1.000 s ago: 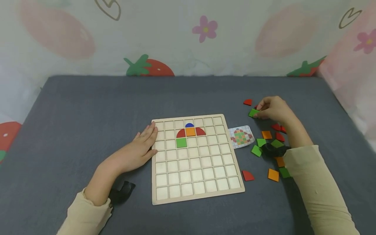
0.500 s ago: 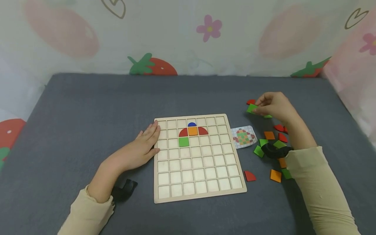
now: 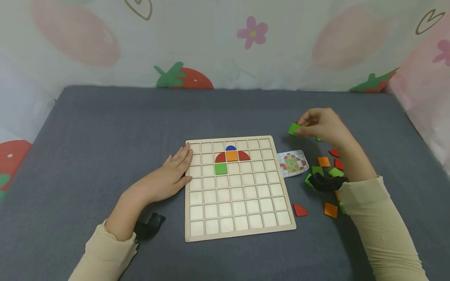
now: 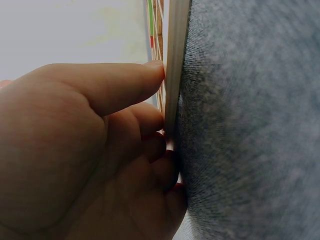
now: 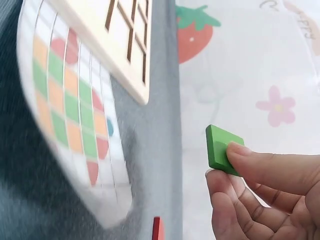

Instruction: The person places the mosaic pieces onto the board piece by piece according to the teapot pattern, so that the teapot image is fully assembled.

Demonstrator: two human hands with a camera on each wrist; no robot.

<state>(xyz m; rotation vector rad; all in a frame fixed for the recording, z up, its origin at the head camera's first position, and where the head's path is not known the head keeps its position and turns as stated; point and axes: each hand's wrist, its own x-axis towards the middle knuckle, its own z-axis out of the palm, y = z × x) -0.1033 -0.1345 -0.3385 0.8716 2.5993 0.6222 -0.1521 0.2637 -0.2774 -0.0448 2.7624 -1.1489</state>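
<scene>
My right hand (image 3: pixel 321 124) pinches a green square tile (image 3: pixel 294 129) above the table, to the right of the board; the right wrist view shows the green tile (image 5: pixel 222 149) between thumb and fingers. With straight fingers, my left hand (image 3: pixel 168 177) rests on the left edge of the wooden grid board (image 3: pixel 239 235). In the left wrist view, the fingertips of the left hand (image 4: pixel 100 135) touch the board's side (image 4: pixel 175 65). Set in the board are a blue half-round piece (image 3: pixel 230 148), an orange square (image 3: pixel 231 156), red quarter-round pieces (image 3: pixel 220 157) and a green square (image 3: pixel 220 169).
A pattern card (image 3: pixel 293 164) lies partly under the board's right edge. Several loose orange (image 3: pixel 324 162), green and red tiles are scattered to its right, some under the right forearm. A red quarter-round piece (image 3: pixel 300 210) lies near the board's lower right.
My right hand has lifted the green tile from the table and moved it left toward the board. The left hand has stayed on the board's edge. The head view has shifted slightly.
</scene>
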